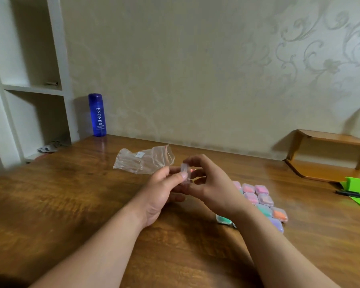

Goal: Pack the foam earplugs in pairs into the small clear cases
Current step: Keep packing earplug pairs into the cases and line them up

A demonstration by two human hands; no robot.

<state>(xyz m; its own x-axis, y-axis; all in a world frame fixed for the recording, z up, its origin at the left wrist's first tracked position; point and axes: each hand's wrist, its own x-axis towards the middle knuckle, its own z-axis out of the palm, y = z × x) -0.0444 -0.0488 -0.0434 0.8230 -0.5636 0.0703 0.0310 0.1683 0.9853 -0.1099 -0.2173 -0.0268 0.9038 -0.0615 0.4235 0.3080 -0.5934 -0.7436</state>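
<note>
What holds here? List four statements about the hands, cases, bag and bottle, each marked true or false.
1. The left hand and the right hand both hold one clear case above the table. True.
2. The packed cases lie left of the hands. False: the filled cases lie on the right, by the right forearm.
3. The blue bottle stands upright by the wall. True.
4. The bag lies on a shelf. False: the plastic bag lies on the table, beyond the hands.
</note>
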